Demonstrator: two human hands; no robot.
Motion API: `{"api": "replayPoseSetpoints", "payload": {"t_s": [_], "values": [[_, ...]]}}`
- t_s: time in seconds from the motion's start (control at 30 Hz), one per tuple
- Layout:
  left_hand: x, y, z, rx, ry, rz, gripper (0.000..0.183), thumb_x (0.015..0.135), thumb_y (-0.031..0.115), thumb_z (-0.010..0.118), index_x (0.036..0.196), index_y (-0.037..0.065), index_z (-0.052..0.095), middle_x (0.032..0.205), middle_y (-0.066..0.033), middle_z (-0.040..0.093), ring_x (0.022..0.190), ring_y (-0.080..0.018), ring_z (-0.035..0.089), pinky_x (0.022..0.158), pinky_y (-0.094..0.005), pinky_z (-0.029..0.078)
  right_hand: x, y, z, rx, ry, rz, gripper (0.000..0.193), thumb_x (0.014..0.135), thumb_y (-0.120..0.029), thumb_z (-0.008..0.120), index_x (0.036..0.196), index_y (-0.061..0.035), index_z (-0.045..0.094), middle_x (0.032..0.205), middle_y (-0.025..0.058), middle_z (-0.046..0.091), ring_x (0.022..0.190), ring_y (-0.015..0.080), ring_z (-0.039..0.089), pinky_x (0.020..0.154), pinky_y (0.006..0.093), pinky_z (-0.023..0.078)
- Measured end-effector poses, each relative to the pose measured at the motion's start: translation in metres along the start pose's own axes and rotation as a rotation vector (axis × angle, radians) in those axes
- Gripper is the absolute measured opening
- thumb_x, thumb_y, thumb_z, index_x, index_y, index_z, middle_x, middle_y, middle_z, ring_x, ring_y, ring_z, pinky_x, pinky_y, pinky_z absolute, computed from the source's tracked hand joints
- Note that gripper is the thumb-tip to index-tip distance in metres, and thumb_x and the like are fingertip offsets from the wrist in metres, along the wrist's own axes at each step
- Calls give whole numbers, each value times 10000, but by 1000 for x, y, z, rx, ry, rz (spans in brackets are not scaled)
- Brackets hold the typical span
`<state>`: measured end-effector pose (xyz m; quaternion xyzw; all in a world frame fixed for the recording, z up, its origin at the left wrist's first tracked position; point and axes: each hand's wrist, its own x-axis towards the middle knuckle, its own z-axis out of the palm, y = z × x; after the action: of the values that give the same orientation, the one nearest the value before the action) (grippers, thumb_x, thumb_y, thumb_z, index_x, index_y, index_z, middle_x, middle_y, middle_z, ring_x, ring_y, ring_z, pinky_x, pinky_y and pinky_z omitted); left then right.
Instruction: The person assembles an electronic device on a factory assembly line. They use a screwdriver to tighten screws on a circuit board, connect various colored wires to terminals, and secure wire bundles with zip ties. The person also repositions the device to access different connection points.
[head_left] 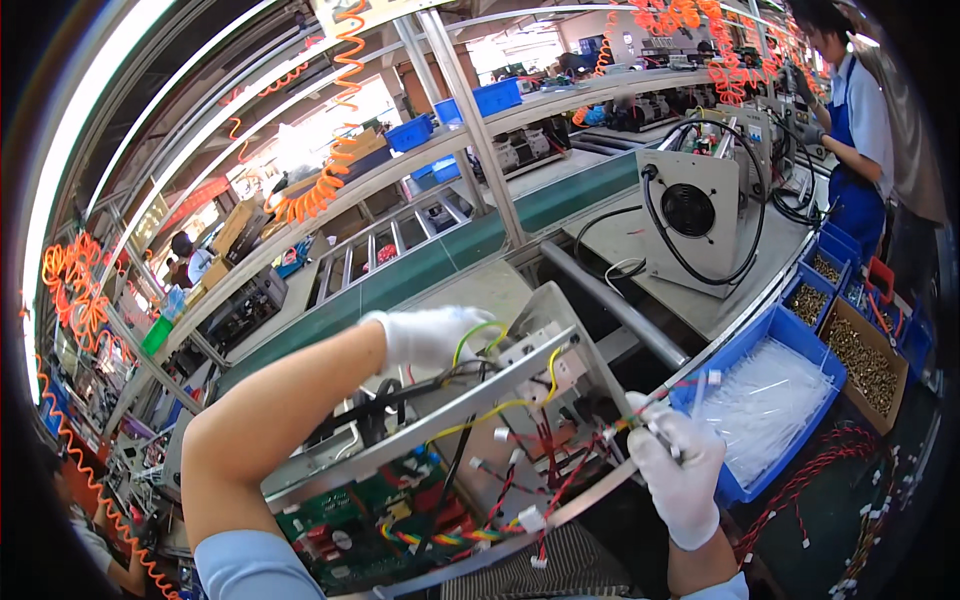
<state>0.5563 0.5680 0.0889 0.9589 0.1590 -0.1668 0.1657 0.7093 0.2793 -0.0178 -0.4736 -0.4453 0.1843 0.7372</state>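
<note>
In front of me is an open metal machine chassis [590,350], tilted, with a green circuit board [370,520] and bundles of coloured wires. My left hand [435,338], in a white glove, reaches over its far side beside a yellow-green wire [480,335]. Its fingers are blurred and partly hidden. By the chassis's right edge, my gloved right hand [685,470] has its fingers pinched together on thin coloured wires. A white connector [713,378] sticks out above that hand. More white plugs [531,519] hang on twisted red and black wires at the chassis's near side.
At right, a blue bin [740,480] holds white cable ties [765,400], beside a box of brass screws [860,365]. Red twisted wires [790,500] lie below. Another machine with a fan [688,209] stands beyond a metal roller [620,305]. A co-worker [855,130] stands far right.
</note>
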Motion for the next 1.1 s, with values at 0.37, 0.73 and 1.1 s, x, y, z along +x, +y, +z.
{"api": "replayPoseSetpoints", "payload": {"t_s": [0.37, 0.73, 1.1], "values": [[32, 19, 55, 202, -10, -255, 567, 824, 306, 570, 1315, 63, 423, 1397, -330, 333, 1035, -467, 550, 925, -486, 465, -11, 11, -9, 1, 27, -112, 211, 786, -7, 598, 954, 110, 651, 852, 122, 708, 548, 6, 458, 481, 192, 351], [47, 16, 60, 425, 864, -3, 313, 767, 322, 648, 592, 72, 580, 576, -145, 577, 704, -373, 597, 696, -459, 490, -16, 16, -15, -137, -14, -94, 258, 821, -68, 632, 1008, 107, 659, 753, 76, 681, 574, 29, 534, 510, 203, 425], [48, 42, 81, 247, 326, 40, 295, 878, 283, 599, 1042, 42, 649, 1001, -147, 662, 898, -317, 671, 744, -410, 534, -55, 30, -21, -524, 345, -204, 276, 818, -147, 688, 629, 30, 593, 546, 123, 537, 483, 240, 487, 465, 393, 340]]}}
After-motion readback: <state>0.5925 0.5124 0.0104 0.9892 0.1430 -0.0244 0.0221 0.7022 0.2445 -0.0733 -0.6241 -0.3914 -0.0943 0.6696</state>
